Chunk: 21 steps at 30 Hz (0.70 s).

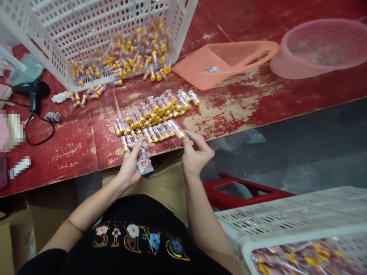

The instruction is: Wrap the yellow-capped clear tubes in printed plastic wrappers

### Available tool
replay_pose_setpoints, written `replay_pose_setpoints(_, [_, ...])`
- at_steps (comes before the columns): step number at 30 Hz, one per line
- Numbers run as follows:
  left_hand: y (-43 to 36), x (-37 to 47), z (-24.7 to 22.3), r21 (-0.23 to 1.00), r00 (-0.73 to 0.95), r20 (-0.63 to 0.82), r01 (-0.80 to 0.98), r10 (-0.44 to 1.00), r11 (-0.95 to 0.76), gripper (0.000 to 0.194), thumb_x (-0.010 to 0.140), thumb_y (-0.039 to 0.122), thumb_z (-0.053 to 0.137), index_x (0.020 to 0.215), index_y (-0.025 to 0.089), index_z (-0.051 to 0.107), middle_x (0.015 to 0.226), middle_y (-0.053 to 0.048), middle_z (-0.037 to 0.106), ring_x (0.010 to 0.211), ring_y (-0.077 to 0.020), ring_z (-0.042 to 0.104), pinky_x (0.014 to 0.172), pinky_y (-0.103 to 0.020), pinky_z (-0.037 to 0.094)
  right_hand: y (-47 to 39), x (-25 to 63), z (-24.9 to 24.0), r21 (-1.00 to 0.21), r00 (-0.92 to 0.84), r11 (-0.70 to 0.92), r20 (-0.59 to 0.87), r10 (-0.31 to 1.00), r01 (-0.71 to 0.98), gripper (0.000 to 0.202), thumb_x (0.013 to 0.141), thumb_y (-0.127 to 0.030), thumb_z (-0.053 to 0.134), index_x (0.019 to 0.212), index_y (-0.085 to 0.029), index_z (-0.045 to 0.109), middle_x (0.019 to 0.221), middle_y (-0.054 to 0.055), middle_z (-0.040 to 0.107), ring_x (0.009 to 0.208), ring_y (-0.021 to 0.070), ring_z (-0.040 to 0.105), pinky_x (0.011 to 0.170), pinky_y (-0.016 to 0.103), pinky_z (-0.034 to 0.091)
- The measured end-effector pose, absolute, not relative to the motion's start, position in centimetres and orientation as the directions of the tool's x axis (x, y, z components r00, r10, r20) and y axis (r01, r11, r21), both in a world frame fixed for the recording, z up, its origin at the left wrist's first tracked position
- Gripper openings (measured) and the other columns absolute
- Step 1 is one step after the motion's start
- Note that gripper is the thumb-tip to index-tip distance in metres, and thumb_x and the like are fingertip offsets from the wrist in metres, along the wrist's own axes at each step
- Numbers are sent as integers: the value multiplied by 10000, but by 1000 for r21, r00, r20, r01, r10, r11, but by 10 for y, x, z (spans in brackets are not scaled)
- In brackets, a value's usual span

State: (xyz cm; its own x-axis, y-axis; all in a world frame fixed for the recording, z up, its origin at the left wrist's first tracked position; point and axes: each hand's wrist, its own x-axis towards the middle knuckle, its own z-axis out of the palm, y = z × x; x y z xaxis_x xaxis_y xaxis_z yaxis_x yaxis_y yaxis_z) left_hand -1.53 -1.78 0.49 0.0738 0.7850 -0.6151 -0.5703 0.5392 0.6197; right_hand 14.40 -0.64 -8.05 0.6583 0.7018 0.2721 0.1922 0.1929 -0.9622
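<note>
Right grip [197, 154] pinches one tube [174, 127] by its yellow end; left grip [132, 164] is closed on silvery wrappers [145, 166]. Held at one end only, the tube could slip or knock the rows [157, 107]. It juts leftward from the right fingertips over the bench [71, 145], nearer than the crate [180, 28].

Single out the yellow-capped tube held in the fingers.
The tube pinched by its yellow end in the right hand; the rows of tubes lie on the red table instead.
</note>
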Motion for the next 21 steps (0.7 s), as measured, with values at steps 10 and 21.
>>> replay_pose_setpoints(10, [-11,-27,-12,727,-36,-411,-616,911,304,557,672,257,875,1167,171,634,954,-64,761,790,-149,702,749,-267,536,3,161,-77,-966,361,86,173,917,244,294,825,-380,703,1040,-181,724,1016,93,735,893,196,675,790,341,551])
replay_pose_setpoints(21, [14,-79,-26,750,-358,-369,-659,858,48,513,537,225,933,987,147,697,922,-39,753,823,-142,701,826,-268,513,32,43,-20,-961,-116,200,180,977,192,210,927,-348,610,893,-183,735,821,35,740,729,141,659,686,251,501])
